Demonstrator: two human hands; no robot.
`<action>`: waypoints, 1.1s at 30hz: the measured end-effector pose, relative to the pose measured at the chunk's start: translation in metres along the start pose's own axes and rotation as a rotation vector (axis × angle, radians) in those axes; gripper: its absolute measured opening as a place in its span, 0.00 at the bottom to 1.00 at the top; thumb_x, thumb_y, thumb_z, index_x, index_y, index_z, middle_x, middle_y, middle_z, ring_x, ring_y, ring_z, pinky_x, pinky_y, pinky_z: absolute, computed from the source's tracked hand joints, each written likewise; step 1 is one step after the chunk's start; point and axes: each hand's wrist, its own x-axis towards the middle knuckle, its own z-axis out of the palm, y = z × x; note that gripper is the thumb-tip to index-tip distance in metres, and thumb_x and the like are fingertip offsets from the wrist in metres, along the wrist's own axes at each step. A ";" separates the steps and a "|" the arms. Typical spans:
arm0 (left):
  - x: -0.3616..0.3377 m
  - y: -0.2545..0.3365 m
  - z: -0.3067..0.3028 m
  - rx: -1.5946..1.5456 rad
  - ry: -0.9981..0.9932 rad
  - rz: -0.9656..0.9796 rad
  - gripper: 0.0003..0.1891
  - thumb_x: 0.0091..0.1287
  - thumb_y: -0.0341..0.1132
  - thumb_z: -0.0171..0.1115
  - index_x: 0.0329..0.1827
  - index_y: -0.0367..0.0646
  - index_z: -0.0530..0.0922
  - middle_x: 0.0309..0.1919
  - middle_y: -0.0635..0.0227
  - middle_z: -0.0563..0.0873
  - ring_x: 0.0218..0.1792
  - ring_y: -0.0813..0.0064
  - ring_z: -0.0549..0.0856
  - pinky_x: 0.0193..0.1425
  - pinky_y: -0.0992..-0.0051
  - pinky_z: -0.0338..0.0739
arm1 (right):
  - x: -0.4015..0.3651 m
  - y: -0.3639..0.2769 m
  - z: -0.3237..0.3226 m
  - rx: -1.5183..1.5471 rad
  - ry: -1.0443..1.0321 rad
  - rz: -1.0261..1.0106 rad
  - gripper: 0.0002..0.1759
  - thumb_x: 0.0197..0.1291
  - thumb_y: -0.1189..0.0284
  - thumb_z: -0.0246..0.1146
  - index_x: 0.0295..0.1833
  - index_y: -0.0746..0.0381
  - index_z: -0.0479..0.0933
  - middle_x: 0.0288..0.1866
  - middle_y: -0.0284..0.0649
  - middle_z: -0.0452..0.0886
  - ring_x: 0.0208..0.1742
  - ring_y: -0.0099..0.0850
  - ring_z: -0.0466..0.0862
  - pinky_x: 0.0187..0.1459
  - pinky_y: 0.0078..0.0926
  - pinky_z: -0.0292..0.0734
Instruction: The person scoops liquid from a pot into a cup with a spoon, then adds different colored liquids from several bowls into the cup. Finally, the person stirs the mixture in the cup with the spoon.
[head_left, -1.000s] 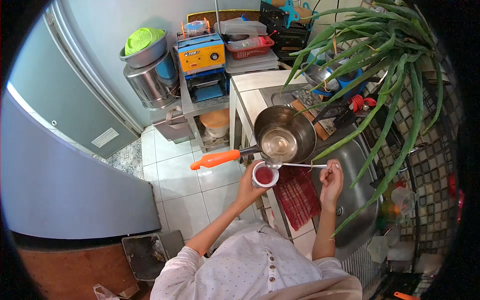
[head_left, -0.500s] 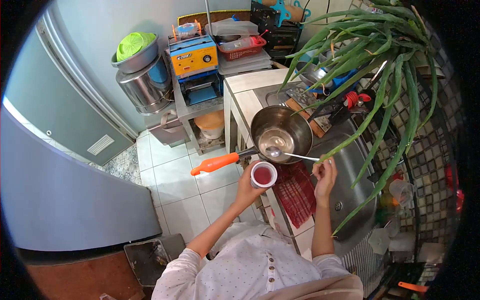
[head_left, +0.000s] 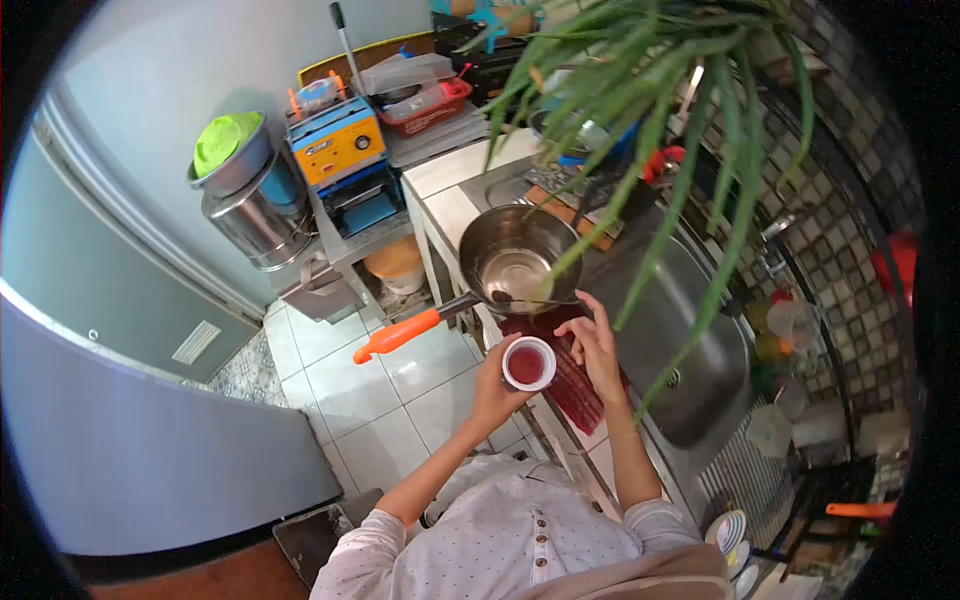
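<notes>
My left hand (head_left: pixel 494 388) is wrapped round a small white-rimmed cup (head_left: pixel 529 364) with red contents. Just beyond it is a steel saucepan (head_left: pixel 520 250) with an orange-covered handle (head_left: pixel 402 334), some clear liquid showing at its bottom. A spoon (head_left: pixel 504 297) lies inside the pan near the close side, its handle reaching toward the rim by my right fingertips. My right hand (head_left: pixel 598 352) is open beside that rim, fingers apart, with nothing visibly gripped. Under it, a red patterned cloth (head_left: pixel 575 400) lies on the counter edge.
To the right is a steel sink (head_left: pixel 690 350). Long green leaves (head_left: pixel 650 110) hang over the counter and sink. An orange-and-blue machine (head_left: pixel 340 155) and a red basket (head_left: pixel 430 108) stand at the back, with stacked pots (head_left: pixel 258 220) to their left.
My right hand has let go of the spoon and its fingers have spread. The spoon has sunk lower against the pan's near side. The view has shifted; my left hand still holds the cup.
</notes>
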 end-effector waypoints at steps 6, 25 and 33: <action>-0.020 0.026 0.033 -0.079 -0.145 0.065 0.38 0.40 0.34 0.76 0.57 0.39 0.68 0.49 0.58 0.77 0.52 0.59 0.77 0.55 0.67 0.70 | -0.066 -0.024 -0.032 -0.019 0.171 -0.034 0.23 0.65 0.72 0.50 0.65 0.60 0.58 0.33 0.36 0.78 0.19 0.12 0.65 0.19 0.10 0.60; -0.197 0.114 0.173 -0.251 -0.858 0.195 0.38 0.39 0.32 0.75 0.57 0.40 0.68 0.49 0.57 0.74 0.50 0.58 0.75 0.53 0.66 0.71 | -0.392 -0.003 -0.086 0.093 1.158 -0.043 0.12 0.61 0.75 0.50 0.51 0.60 0.69 0.26 0.33 0.72 0.17 0.12 0.59 0.17 0.10 0.51; -0.255 0.146 0.217 -0.313 -1.033 0.153 0.41 0.39 0.28 0.74 0.61 0.40 0.66 0.48 0.57 0.76 0.49 0.61 0.78 0.52 0.68 0.72 | -0.479 -0.007 -0.084 0.087 1.419 -0.067 0.13 0.59 0.75 0.51 0.50 0.61 0.69 0.28 0.31 0.71 0.22 0.13 0.64 0.20 0.09 0.55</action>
